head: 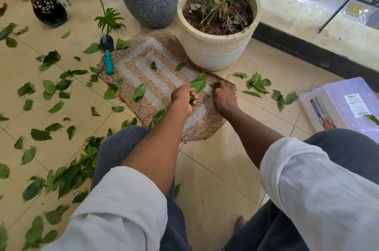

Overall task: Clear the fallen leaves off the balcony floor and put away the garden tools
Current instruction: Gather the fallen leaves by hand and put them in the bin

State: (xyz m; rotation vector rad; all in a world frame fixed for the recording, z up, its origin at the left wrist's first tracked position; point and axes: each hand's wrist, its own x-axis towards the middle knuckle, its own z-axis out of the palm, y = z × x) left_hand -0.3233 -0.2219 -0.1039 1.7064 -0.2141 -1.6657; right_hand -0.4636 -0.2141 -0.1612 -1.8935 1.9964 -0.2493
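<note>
- Step in hand, by the look of it: gathering scattered green fallen leaves (53,107) by hand off the brown-and-grey woven doormat (164,78), squatting over it.
- Left hand (182,98) clenched round a small bunch of picked-up leaves, one broad leaf (198,84) sticking up from the fist.
- Right hand (223,98) down on the mat's right edge, fingertips pinching a small dark leaf (215,85).
- Plenty left: loose leaves on the mat, a thick scatter over the beige tiled floor (215,168) to the left, a smaller cluster to the right near the clear plastic lidded box (338,105).
- Small black trowel with teal handle (107,56) untouched, lying across the mat's far-left corner.
- Next, probably: add the pinched leaf to the bunch, then reach for the mat's remaining leaves; somewhere to drop the handful soon needed, none plainly in view.
</note>
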